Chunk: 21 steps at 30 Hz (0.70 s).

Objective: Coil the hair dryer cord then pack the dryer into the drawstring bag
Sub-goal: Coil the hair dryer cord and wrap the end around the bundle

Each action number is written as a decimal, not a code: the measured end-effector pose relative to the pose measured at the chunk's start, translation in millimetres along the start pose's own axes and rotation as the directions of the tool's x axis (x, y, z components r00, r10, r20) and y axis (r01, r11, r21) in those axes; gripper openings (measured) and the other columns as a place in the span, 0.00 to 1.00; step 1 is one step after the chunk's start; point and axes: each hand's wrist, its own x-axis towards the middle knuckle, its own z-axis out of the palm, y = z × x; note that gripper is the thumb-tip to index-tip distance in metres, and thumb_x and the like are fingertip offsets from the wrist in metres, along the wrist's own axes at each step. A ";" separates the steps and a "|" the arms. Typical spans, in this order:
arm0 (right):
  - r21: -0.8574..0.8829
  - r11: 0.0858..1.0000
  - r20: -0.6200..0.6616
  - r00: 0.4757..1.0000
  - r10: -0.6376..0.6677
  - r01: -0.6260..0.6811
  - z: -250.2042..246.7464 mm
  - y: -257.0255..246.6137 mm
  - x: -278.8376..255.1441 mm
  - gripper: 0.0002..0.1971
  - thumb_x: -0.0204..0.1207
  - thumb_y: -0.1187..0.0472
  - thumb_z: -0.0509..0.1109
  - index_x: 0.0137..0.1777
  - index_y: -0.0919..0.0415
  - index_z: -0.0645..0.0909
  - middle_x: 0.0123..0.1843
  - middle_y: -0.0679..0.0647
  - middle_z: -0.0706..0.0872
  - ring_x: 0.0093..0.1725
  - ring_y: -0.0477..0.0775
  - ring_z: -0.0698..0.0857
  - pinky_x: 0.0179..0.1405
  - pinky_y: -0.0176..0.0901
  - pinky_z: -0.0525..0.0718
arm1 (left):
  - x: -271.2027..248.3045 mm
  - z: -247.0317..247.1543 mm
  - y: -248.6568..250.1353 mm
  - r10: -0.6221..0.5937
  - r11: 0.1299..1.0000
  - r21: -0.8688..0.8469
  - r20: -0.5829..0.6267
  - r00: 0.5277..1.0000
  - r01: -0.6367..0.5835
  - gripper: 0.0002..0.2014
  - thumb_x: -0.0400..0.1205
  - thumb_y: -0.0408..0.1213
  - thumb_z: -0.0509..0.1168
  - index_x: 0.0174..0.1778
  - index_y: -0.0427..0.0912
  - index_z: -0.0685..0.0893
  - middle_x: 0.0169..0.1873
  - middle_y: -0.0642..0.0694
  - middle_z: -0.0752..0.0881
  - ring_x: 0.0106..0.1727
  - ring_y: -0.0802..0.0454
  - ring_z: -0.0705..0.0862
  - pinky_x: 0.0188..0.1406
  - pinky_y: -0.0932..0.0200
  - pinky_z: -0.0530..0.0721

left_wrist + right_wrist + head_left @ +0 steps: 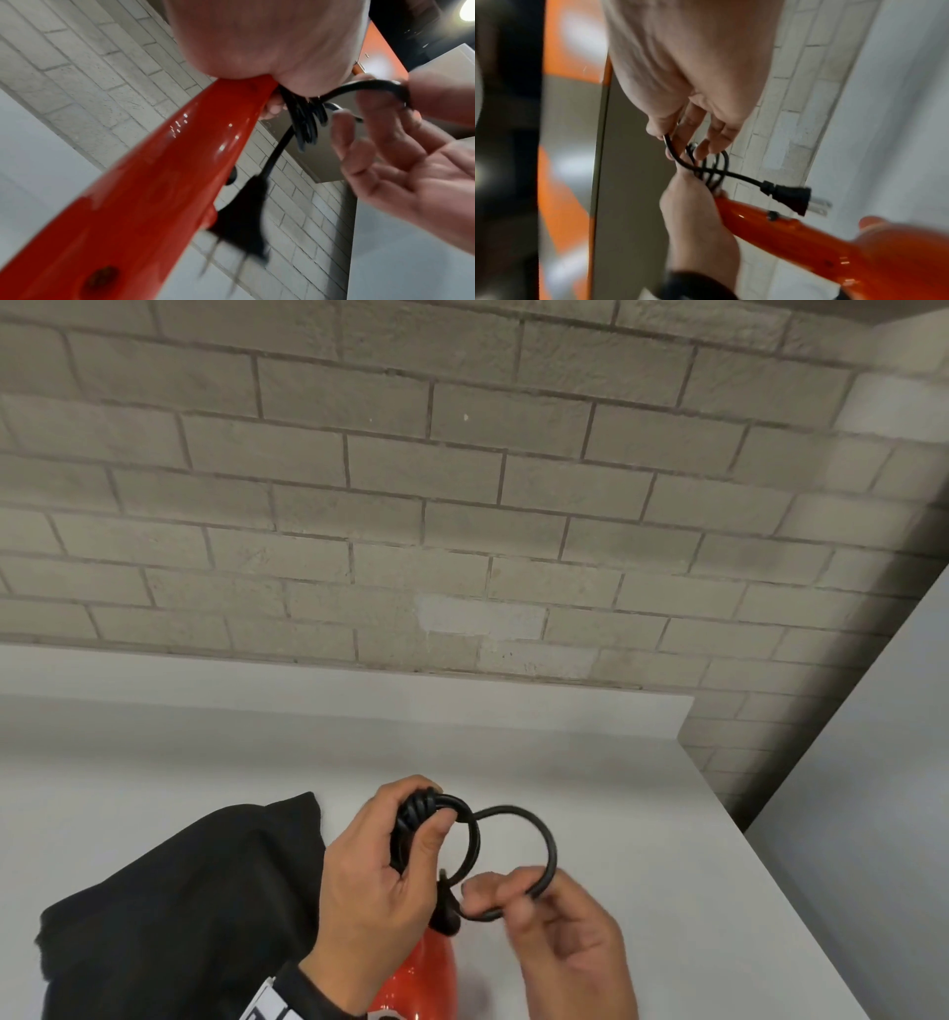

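- Your left hand (377, 870) grips the bundled loops of the thin black rubber cord (518, 845), fingers curled round the coil together with the end of the glossy orange-red plastic hair dryer (429, 978), whose handle hangs below that hand.
- Your right hand (560, 942) pinches the loose outer loop of the cord just to the right of your left hand.
- The black two-pronged plug (789, 198) dangles under your hands, beside the dryer handle.
- The black fabric drawstring bag (179, 906) lies on the white table (616, 839), left of your left hand.
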 end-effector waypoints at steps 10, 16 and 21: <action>0.358 0.824 -0.055 0.871 0.488 -0.439 -29.4 -27.5 2.8 0.19 0.67 0.51 0.78 0.42 0.70 0.87 0.19 0.53 0.67 0.09 0.42 0.60 0.15 0.26 0.62 | 2.6 -5.9 -7.4 -0.060 0.998 0.016 -0.035 0.998 0.061 0.08 0.80 0.52 0.61 0.52 0.59 0.79 0.45 0.60 0.84 0.43 0.63 0.84 0.42 0.74 0.79; -0.185 0.920 -0.227 0.926 0.301 -0.344 -44.7 -11.6 -0.2 0.03 0.72 0.67 0.76 0.40 0.59 0.89 0.22 0.53 0.72 0.17 0.49 0.63 0.17 0.33 0.63 | 3.6 -10.1 -7.0 -0.047 0.998 0.037 -0.019 0.999 0.048 0.07 0.80 0.50 0.61 0.51 0.60 0.79 0.44 0.59 0.84 0.41 0.62 0.84 0.39 0.75 0.79; -0.576 0.815 -0.126 0.992 -0.008 -0.067 -47.2 -11.6 -5.5 0.13 0.70 0.68 0.77 0.44 0.46 0.88 0.30 0.49 0.86 0.27 0.48 0.78 0.29 0.32 0.75 | 3.7 -6.5 -6.6 -0.026 0.999 0.038 0.016 1.000 0.026 0.15 0.82 0.60 0.57 0.52 0.55 0.80 0.45 0.58 0.84 0.43 0.61 0.84 0.41 0.72 0.80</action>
